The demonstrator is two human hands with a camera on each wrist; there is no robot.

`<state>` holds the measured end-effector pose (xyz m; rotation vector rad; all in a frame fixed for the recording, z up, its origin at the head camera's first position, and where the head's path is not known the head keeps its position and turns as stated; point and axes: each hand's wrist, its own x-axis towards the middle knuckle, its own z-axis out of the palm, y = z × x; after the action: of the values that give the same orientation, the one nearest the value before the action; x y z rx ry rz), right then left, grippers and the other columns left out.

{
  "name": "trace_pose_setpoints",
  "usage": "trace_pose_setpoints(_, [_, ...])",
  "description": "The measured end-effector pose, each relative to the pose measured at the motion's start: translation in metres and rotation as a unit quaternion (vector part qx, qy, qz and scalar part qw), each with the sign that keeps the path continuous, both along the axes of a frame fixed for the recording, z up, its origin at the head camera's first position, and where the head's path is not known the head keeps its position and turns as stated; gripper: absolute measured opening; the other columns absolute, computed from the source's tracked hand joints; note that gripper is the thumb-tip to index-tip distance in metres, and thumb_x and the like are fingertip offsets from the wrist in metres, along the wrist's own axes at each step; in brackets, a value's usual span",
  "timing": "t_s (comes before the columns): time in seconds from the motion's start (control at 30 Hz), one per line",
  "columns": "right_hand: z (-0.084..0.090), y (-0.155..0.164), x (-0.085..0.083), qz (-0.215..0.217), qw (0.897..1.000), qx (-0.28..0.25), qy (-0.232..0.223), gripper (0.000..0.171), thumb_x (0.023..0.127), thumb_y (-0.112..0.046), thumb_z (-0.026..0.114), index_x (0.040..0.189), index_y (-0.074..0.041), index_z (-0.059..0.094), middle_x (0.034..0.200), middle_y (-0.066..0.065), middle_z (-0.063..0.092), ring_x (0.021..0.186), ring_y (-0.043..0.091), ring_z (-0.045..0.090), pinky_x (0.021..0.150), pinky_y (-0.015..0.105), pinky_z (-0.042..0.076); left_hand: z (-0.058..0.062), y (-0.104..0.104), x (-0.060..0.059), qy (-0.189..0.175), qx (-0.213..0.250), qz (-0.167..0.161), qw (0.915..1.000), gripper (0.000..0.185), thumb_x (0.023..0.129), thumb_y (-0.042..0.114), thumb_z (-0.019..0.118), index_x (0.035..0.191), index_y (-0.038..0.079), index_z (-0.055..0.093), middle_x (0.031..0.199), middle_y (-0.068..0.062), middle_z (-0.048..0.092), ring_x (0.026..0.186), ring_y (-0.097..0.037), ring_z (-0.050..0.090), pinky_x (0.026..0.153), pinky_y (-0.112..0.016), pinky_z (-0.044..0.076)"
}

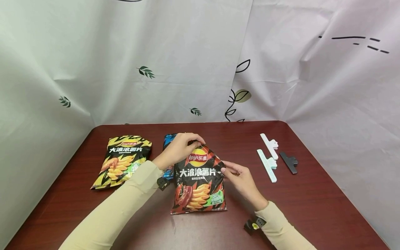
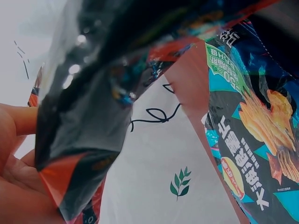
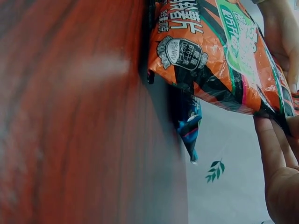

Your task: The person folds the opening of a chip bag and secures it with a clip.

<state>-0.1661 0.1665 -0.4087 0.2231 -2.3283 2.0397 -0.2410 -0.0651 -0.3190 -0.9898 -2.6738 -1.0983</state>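
A: Locate the red bag [image 1: 199, 180].

B: Over the counter [image 1: 331, 208], long axis near-to-far — left hand [image 1: 181, 146] pinching its top edge, right hand [image 1: 242, 178] its right edge; neither hand nearer.

A glossy black-and-red plastic Lay's chip bag [image 1: 198, 187], lettering upright, is held between the left hand [image 1: 179, 147] and right hand [image 1: 243, 180].
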Motion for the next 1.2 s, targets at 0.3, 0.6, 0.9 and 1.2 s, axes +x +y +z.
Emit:
trace_pose_setpoints(0.3, [-0.0017,0.0011,0.0002,0.014,1.0,-0.007,0.023,0.033,0.093,-0.005,0.061,0.125,0.003,0.062,0.125,0.021,0.062,0.093,0.004,0.068,0.074,0.03,0.058,0.0014,-0.0008,0.0018,0.008,0.001,-0.003,1.0,0.019,0.096,0.008,0.057,0.102,0.014,0.074,0.103,-0.003,0.071,0.054,-0.011,0.044,0.055,-0.025,0.041])
trace_pose_setpoints(0.6, [-0.003,0.0013,0.0015,0.012,0.999,-0.02,0.036,0.032,0.092,0.0,0.06,0.124,0.004,0.062,0.125,0.022,0.061,0.093,0.004,0.067,0.073,0.03,0.058,0.0026,-0.0017,0.0018,0.004,-0.002,-0.003,1.0,0.02,0.096,0.007,0.057,0.1,0.014,0.074,0.105,-0.004,0.071,0.051,-0.012,0.041,0.053,-0.025,0.038])
trace_pose_setpoints(0.9, [-0.0025,0.0012,0.0027,0.0,0.999,0.011,0.046,0.03,0.091,-0.008,0.065,0.12,-0.002,0.067,0.12,0.019,0.065,0.093,0.002,0.067,0.074,0.036,0.058,0.0033,-0.0017,0.0025,0.021,0.011,-0.005,0.9997,0.021,0.095,0.006,0.057,0.093,0.015,0.076,0.1,-0.001,0.072,0.08,-0.011,0.063,0.065,-0.025,0.048])
trace_pose_setpoints(1.2, [-0.0031,0.0012,0.003,0.001,0.999,-0.013,0.048,0.028,0.09,-0.004,0.064,0.117,0.004,0.067,0.116,0.023,0.065,0.092,0.004,0.067,0.074,0.032,0.058,0.0007,-0.0019,0.0005,0.032,0.01,-0.01,0.9994,0.023,0.095,0.007,0.058,0.089,0.017,0.077,0.1,0.0,0.072,0.084,-0.013,0.064,0.065,-0.026,0.047])
